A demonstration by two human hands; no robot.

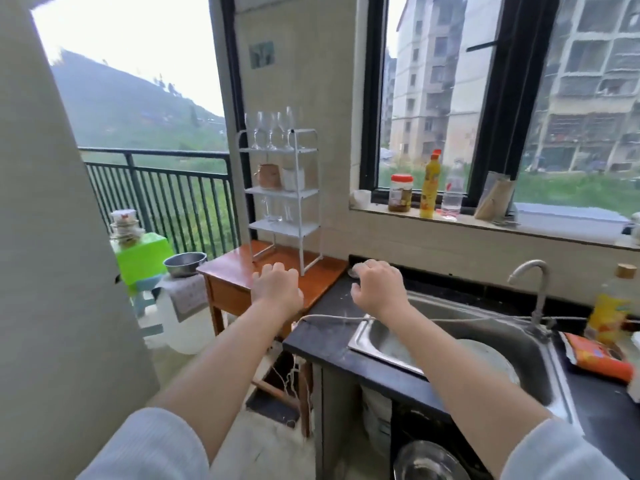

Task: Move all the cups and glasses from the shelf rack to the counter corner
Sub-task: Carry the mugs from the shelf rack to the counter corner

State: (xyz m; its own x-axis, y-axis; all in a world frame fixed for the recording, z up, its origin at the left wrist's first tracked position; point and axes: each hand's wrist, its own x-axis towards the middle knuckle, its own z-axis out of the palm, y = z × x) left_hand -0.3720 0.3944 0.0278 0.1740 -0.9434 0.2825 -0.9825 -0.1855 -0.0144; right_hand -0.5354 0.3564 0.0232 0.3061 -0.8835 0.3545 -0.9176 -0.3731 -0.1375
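Observation:
A white shelf rack [304, 202] stands on a small wooden table [322, 282] against the wall. Several wine glasses [273, 129] stand on its top shelf. The middle shelf holds a brown mug [268, 175] and a white cup [293, 178], and the lower shelf holds clear glasses [275, 209]. My left hand [277, 284] hovers over the table in front of the rack, fingers loosely curled and holding nothing. My right hand [379, 284] is cupped palm down at the black counter corner [332, 299], over a small clear glass [354, 271] that is mostly hidden beneath the fingers.
A steel sink [519, 337] with a tap [533, 271] lies right of the corner, and a cord [332, 317] runs across its rim. Bottles and a jar [401, 192] line the windowsill. A steel bowl [185, 263] and a green box [143, 256] sit left of the table.

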